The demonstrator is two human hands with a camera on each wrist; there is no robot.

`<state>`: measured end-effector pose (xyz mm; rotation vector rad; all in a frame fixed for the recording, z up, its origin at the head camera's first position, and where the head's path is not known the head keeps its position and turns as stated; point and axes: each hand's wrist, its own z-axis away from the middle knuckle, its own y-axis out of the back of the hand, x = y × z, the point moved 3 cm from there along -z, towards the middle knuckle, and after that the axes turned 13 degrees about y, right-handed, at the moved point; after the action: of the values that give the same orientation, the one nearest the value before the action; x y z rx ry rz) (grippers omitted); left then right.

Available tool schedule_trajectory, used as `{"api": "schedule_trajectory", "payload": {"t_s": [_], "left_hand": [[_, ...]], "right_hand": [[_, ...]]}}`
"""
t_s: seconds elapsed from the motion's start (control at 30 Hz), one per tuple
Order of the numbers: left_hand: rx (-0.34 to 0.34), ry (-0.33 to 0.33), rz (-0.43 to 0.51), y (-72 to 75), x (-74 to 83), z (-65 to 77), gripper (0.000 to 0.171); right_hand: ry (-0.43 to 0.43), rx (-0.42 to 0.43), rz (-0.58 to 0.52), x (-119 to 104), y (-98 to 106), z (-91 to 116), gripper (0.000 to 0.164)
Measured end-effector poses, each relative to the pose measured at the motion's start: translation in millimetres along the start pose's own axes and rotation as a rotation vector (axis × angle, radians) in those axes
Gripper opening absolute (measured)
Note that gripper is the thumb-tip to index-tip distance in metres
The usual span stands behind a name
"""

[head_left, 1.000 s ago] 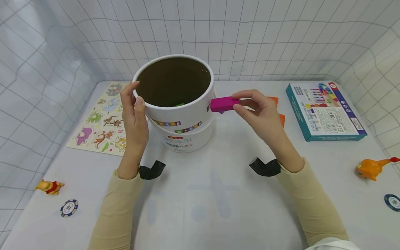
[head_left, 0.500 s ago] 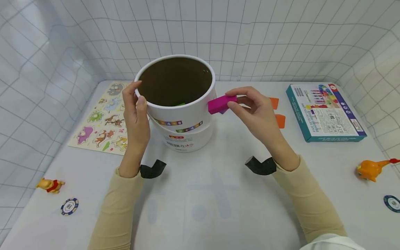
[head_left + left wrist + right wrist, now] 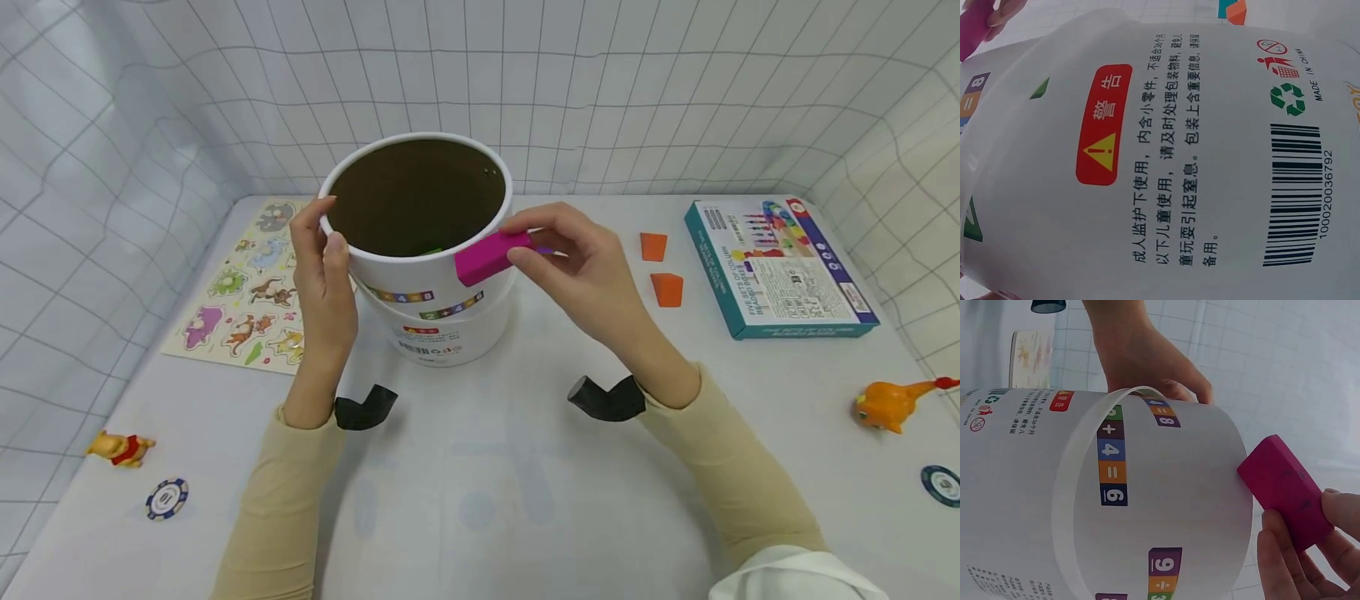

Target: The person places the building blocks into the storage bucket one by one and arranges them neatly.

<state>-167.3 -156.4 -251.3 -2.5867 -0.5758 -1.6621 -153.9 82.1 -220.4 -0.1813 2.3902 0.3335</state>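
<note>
A tall white bucket [image 3: 433, 283] stands at the back of the table, its wider upper section over a narrower base. My left hand [image 3: 324, 287] holds the bucket's left rim, thumb on the near side and fingers on the edge. Between the thumb and fingers of my right hand [image 3: 577, 267] is a magenta block [image 3: 491, 257], a small rectangular piece. In the right wrist view, the magenta block [image 3: 1287, 492] is close to the rim. Deep inside the bucket shows a bit of green [image 3: 431, 251]; the rest of the inside is dark. A purple piece [image 3: 545, 250] is mostly hidden behind my right hand.
Two orange blocks [image 3: 667, 290] lie right of the bucket, before a teal-edged flat box [image 3: 787, 271]. An animal picture board [image 3: 243, 308] is at left. A bear figurine [image 3: 123, 448], poker chip [image 3: 167, 499], orange toy [image 3: 888, 406] and another chip [image 3: 941, 485] sit near the sides.
My right hand has moved left with the magenta block, from beside the bucket to in front of its right rim. Both orange blocks now show fully. My left hand stays on the rim.
</note>
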Motion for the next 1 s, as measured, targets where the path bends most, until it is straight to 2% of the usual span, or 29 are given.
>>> {"api": "schedule_trajectory", "payload": {"t_s": [0.13, 0.23, 0.33, 0.47, 0.57, 0.67, 0.83, 0.93, 1.0], "left_hand": [[0.007, 0.001, -0.003, 1.9, -13.9, -4.5, 0.045], [0.01, 0.0, 0.0, 2.2, -14.1, -4.6, 0.046], [0.006, -0.005, 0.016, 1.2, -4.9, -1.9, 0.046], [-0.002, -0.007, 0.033, -0.6, 8.6, 2.3, 0.046], [-0.005, -0.006, 0.032, -1.1, 11.0, 2.8, 0.046], [-0.008, -0.006, 0.029, -0.7, 2.5, -0.5, 0.045], [-0.007, -0.007, 0.029, -0.1, -5.1, -3.2, 0.045], [-0.007, -0.006, 0.029, 0.2, -0.6, -1.5, 0.045], [-0.006, -0.01, 0.032, 0.5, 0.0, -1.4, 0.045]], "right_hand": [[0.017, 0.015, -0.018, -3.0, -5.6, -11.0, 0.025], [0.005, 0.014, 0.003, -9.1, -10.3, -20.5, 0.023], [0.018, -0.051, 0.126, -10.5, -15.2, -28.1, 0.022], [0.047, -0.18, 0.316, 3.4, -20.0, -31.3, 0.023], [0.066, -0.244, 0.367, 15.5, -22.1, -30.9, 0.022], [0.087, -0.275, 0.38, 19.6, -22.9, -29.4, 0.019], [0.085, -0.218, 0.323, 7.8, -19.7, -25.8, 0.017], [0.051, -0.114, 0.274, 2.4, -11.3, -22.9, 0.019], [0.018, -0.039, 0.248, 8.6, -2.7, -19.7, 0.021]]}}
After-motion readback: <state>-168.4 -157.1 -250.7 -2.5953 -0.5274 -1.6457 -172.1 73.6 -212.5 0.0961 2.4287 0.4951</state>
